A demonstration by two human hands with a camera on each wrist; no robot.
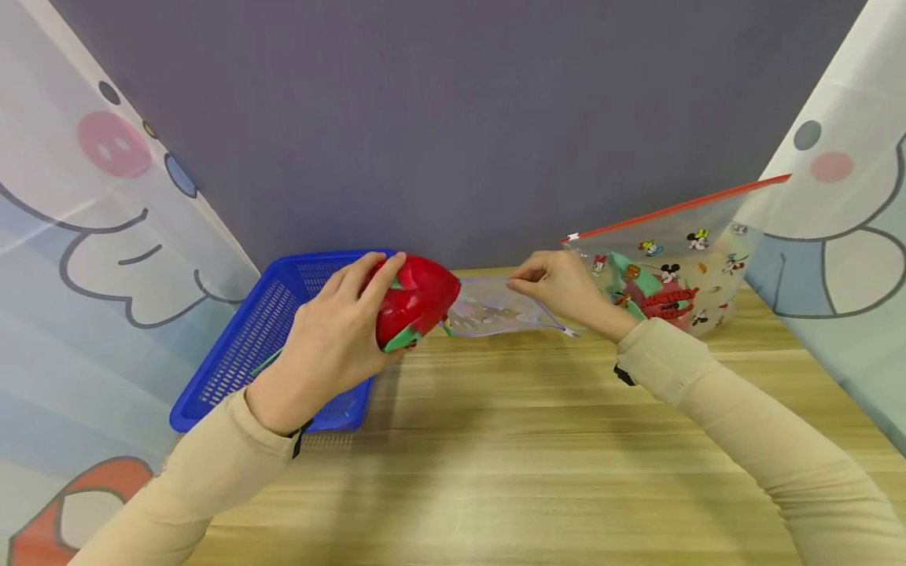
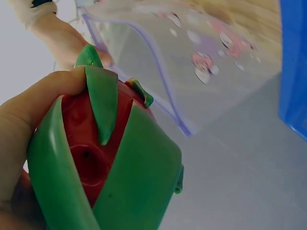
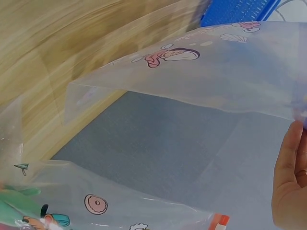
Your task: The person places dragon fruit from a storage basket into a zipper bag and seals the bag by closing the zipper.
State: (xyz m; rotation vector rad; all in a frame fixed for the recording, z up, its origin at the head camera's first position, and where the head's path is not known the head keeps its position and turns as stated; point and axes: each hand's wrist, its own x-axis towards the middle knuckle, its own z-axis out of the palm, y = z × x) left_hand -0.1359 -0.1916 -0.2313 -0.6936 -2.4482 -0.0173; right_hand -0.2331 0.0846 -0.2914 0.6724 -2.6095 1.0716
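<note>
Your left hand [image 1: 333,338] curled round the red toy fruit [image 1: 423,297], right hand [image 1: 566,287] pinching the rim of the purple-edged bag [image 1: 488,313] between both grips; probably best to lift that rim wide, feeding fruit pointed end first.

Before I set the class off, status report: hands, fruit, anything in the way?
Left hand gripping red toy fruit. Right hand pinching purple-edged bag. Fruit outside bag; nothing seen between them.
</note>
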